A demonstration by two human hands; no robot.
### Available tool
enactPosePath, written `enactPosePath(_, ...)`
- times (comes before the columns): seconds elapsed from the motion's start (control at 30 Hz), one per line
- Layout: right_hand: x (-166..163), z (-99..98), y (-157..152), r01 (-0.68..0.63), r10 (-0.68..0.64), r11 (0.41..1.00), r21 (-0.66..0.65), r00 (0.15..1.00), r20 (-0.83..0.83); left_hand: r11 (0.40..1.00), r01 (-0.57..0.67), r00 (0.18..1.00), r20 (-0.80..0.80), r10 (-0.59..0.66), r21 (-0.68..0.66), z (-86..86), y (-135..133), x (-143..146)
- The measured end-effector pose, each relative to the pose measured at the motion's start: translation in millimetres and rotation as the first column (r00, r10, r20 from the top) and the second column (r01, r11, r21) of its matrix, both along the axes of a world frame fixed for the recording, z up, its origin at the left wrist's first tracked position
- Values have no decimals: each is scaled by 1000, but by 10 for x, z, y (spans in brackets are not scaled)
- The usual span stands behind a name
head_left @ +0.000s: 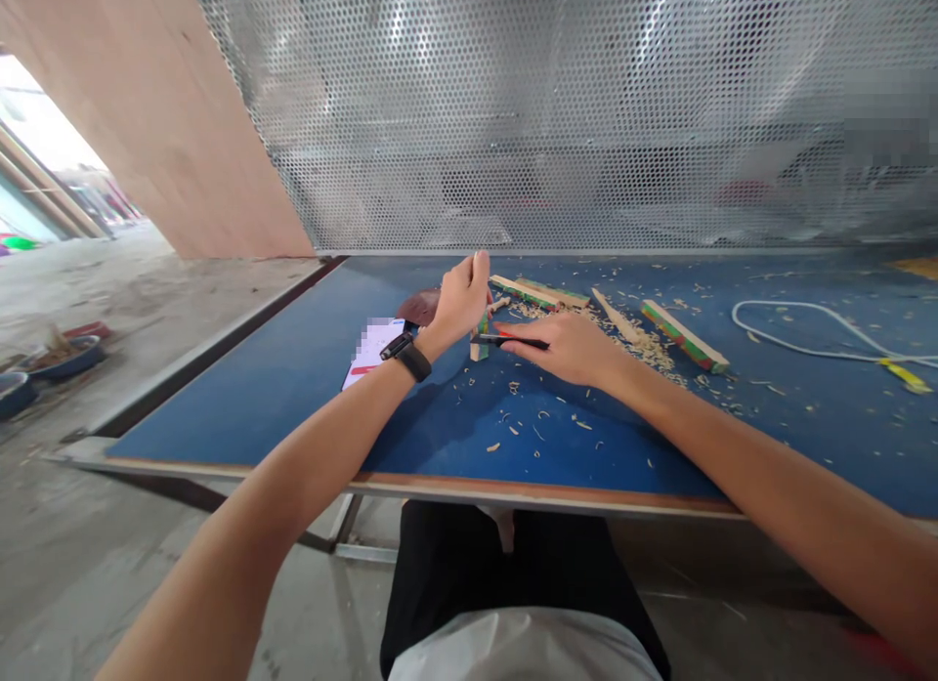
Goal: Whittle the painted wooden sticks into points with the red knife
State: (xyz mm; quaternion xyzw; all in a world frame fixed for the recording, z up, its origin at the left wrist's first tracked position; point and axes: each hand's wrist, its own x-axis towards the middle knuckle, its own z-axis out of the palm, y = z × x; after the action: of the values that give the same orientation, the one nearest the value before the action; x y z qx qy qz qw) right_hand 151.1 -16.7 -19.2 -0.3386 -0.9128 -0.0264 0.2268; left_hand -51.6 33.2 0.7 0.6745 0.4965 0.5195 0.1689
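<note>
My left hand is closed around the upper part of a short wooden block with green paint on its side. The block stands upright on the blue tabletop. In my right hand is a knife with a dark handle, pointing left. Its blade lies across the lower part of the block and seems to touch it. A bit of red shows near my right fingertips. My left fingers hide the top of the block.
A lit phone and a brown rounded object lie left. Behind and right are painted wood strips, a thin bare strip and many shavings. A white cable loops farther right. A perforated metal panel borders the back.
</note>
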Motion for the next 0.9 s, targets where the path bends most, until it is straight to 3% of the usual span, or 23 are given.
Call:
enactPosePath(0.37,3,-46,16,-24,19,987,-157,999,-32,998,54,998,-31,-54,9,-6,-52,13)
enactPosePath(0.9,-53,16,-29,-2,4,986,-169,1000,15,999,49,999,-8,-49,20,-10,-17,-22)
